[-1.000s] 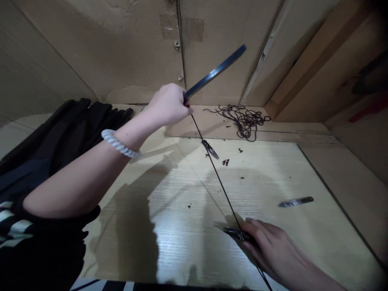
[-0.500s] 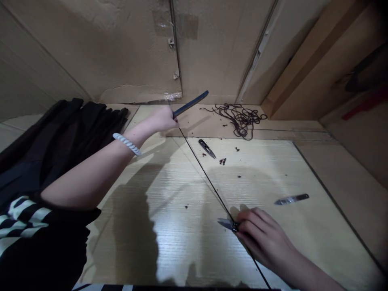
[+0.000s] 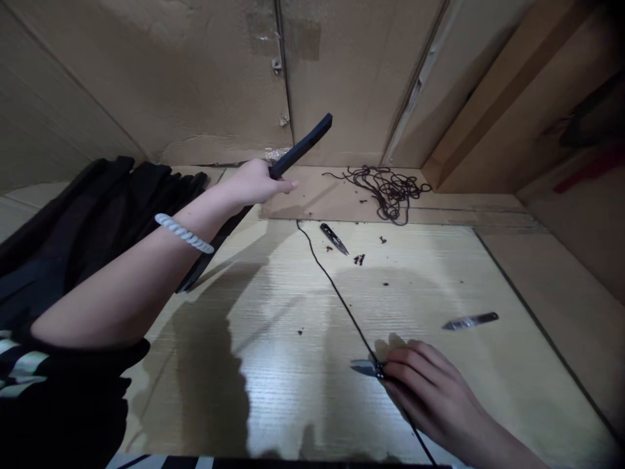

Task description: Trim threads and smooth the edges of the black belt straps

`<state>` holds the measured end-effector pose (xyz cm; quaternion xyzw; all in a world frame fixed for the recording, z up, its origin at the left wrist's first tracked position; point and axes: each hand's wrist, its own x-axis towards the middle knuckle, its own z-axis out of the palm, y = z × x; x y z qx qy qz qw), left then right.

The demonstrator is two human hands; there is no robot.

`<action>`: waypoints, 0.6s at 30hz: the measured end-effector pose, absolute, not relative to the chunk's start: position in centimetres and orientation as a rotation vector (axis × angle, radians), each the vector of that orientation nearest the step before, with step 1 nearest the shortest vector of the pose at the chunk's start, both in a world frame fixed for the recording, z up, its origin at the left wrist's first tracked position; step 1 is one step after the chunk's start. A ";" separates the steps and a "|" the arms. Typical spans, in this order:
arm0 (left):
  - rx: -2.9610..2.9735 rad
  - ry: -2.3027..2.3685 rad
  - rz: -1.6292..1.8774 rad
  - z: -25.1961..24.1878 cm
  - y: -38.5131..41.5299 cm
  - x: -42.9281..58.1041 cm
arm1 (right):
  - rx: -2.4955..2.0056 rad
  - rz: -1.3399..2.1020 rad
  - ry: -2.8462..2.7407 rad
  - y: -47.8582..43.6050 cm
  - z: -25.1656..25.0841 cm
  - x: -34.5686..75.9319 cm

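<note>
My left hand (image 3: 261, 184) grips a long, flat black strip (image 3: 303, 146) over the back of the table; its thumb sticks out to the right. The strip runs on behind my wrist toward the lower left. Low on the right, my right hand (image 3: 422, 384) is closed around small thread snips (image 3: 364, 367), blades pointing left and handles hidden in the fingers. A thin dark cord (image 3: 336, 290) passes at these fingers and runs off the bottom edge. Its far end lies loose on the table, curled slightly, apart from my left hand.
A second pair of snips (image 3: 334, 238) lies mid-table, and a small pointed blade (image 3: 470, 321) to the right. Tangled dark cord (image 3: 390, 189) sits at the back among scraps. Black strips (image 3: 112, 215) are piled at left. Cardboard walls (image 3: 351, 85) stand behind.
The cord's far end has come free of my left hand and dropped slack onto the table. My left hand moved slightly left and up with the strip. My right hand has barely moved.
</note>
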<state>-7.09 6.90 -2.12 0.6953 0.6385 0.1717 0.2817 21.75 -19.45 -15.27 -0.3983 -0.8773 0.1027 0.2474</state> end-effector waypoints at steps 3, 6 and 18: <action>1.851 1.651 0.482 -2.0 6.5 -7.0 | -1.087 0.271 -2.400 -19.5 -15.2 21.9; 1.841 1.604 0.487 -2.0 6.2 -6.8 | -1.091 0.280 -2.402 -19.6 -15.3 22.1; 1.809 1.586 0.466 -0.2 4.4 -6.1 | -1.280 0.149 -2.326 -19.6 -15.4 24.8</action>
